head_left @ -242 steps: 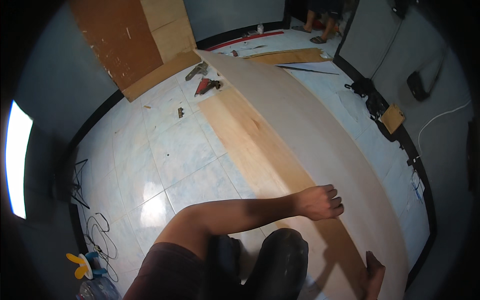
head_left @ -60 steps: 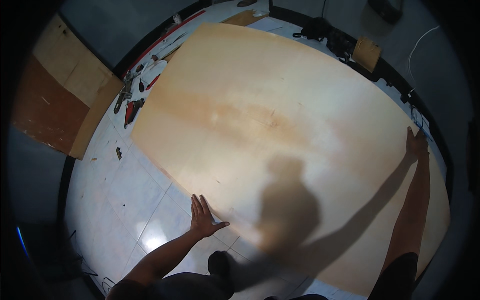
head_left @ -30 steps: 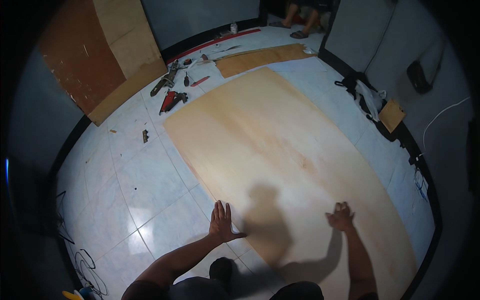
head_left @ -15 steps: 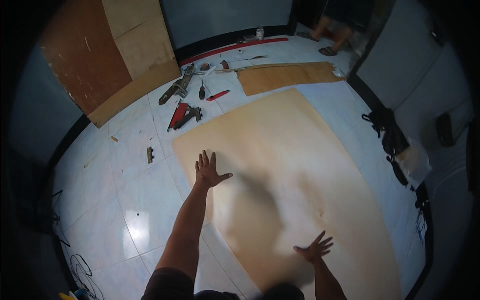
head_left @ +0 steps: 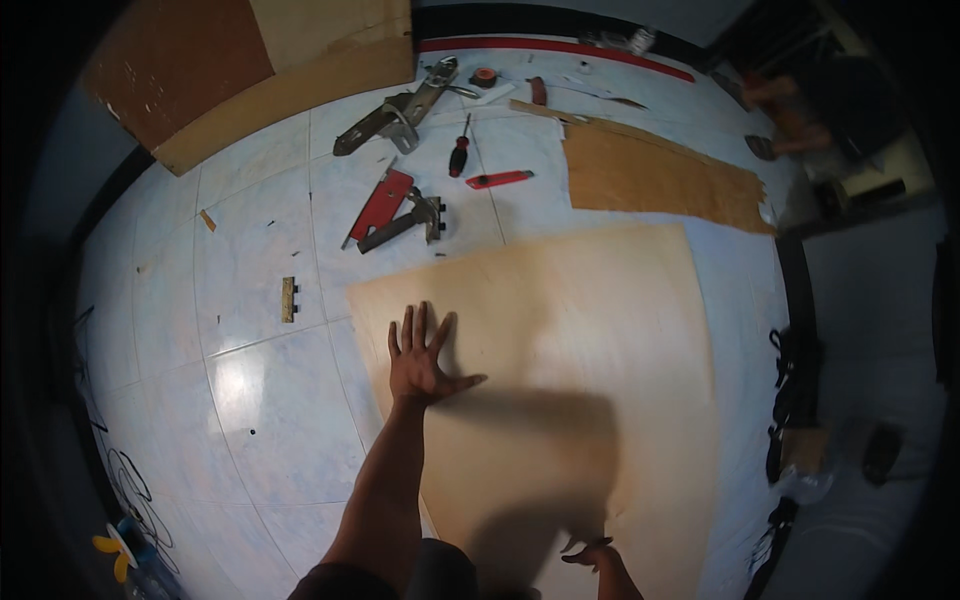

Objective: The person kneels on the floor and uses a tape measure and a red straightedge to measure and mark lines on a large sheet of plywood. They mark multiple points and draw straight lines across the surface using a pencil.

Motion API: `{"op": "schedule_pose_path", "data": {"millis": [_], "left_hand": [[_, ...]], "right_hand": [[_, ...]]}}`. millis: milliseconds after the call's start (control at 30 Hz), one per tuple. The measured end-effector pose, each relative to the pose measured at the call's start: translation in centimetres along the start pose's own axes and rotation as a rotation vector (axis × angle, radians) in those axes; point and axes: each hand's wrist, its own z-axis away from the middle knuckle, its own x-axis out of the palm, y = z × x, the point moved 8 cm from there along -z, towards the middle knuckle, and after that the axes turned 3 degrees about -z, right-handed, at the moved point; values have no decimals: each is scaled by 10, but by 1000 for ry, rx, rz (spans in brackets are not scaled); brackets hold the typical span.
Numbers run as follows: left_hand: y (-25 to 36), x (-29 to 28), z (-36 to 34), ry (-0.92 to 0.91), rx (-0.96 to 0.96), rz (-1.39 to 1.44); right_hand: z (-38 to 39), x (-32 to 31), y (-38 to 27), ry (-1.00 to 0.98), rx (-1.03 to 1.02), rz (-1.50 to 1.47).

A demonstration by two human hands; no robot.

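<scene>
A large pale plywood sheet lies on the tiled floor before me. My left hand rests flat near its left edge, fingers spread, holding nothing. Lower down, my right hand is over the sheet, thumb and fingers apart and nothing in it. It is seen partly edge-on, so I cannot tell whether it touches the wood. Beyond the sheet's far left corner lie a red-handled handsaw or similar flat red tool and a metal door handle piece. Farther off is a red box cutter.
Around them lie a screwdriver, a long metal lock plate with handle, a tape measure, a brown wood strip and a brass lock part. A wood panel stands far left. Another person crouches far right.
My view has shifted, so the tools appear larger and nearer. The left hand stays spread on the sheet's left side. My right hand has moved closer to me and turned more edge-on.
</scene>
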Motion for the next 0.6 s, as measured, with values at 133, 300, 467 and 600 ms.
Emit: {"op": "schedule_pose_path", "data": {"millis": [133,300,467,600], "left_hand": [[-22,-8,-4,-61,-32,5],[-36,-4,-6,-66,-53,34],[-37,12,-14,-87,-53,34],[-35,24,-20,-151,-56,76]], "right_hand": [[19,-178,-218,-91,17,-226],[215,-444,-643,1013,-923,-148],[259,-589,-875,1204,-1297,-194],[238,-659,-984,1320,-1215,8]]}}
